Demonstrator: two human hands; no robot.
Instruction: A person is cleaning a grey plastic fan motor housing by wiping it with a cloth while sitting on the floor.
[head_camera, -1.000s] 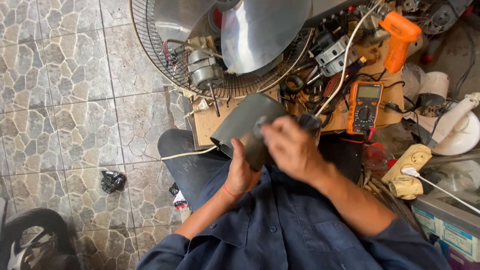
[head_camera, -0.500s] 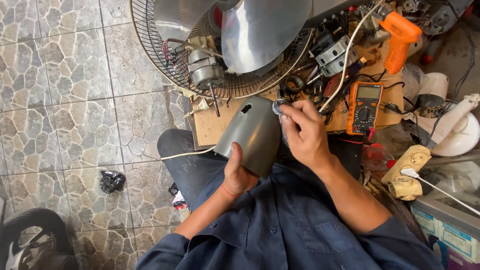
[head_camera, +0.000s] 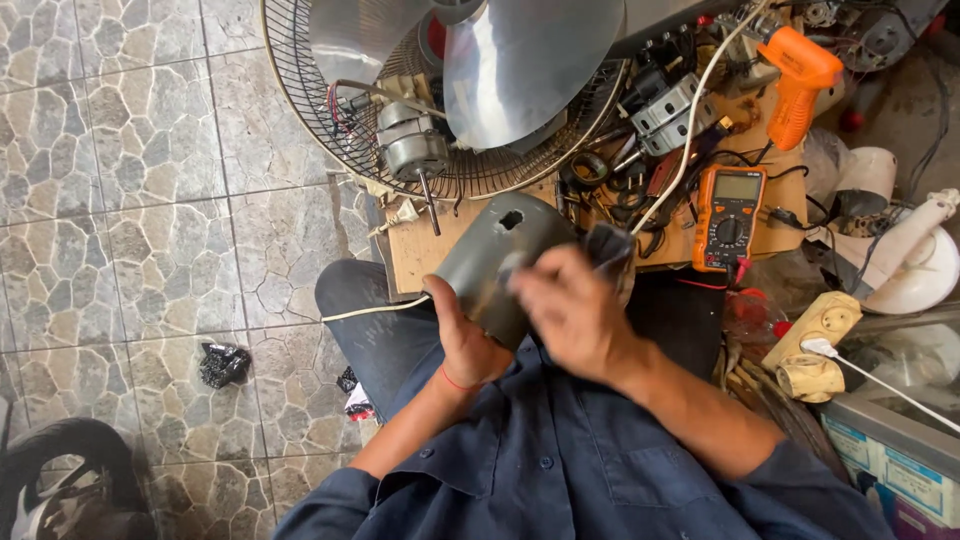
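Grey plastic fan motor cover (head_camera: 492, 262) sits in the person's lap, clamped from below by the left hand (head_camera: 462, 338), thumb up along its near-left edge and fingers wrapped behind. Its long axis runs from that grip up and to the right, with the rounded closed end and a small dark slot pointing away toward the wooden board (head_camera: 425, 255). Right hand (head_camera: 572, 308) lies over the cover's right side, just right of the left-hand grip; it is motion-blurred, fingers curled, apparently pinching a dark brush-like item (head_camera: 608, 245), though this cannot be confirmed. Beyond the grip: fan guard (head_camera: 330, 120) with exposed motor (head_camera: 412, 145). Further right of the right hand: orange multimeter (head_camera: 728, 215).
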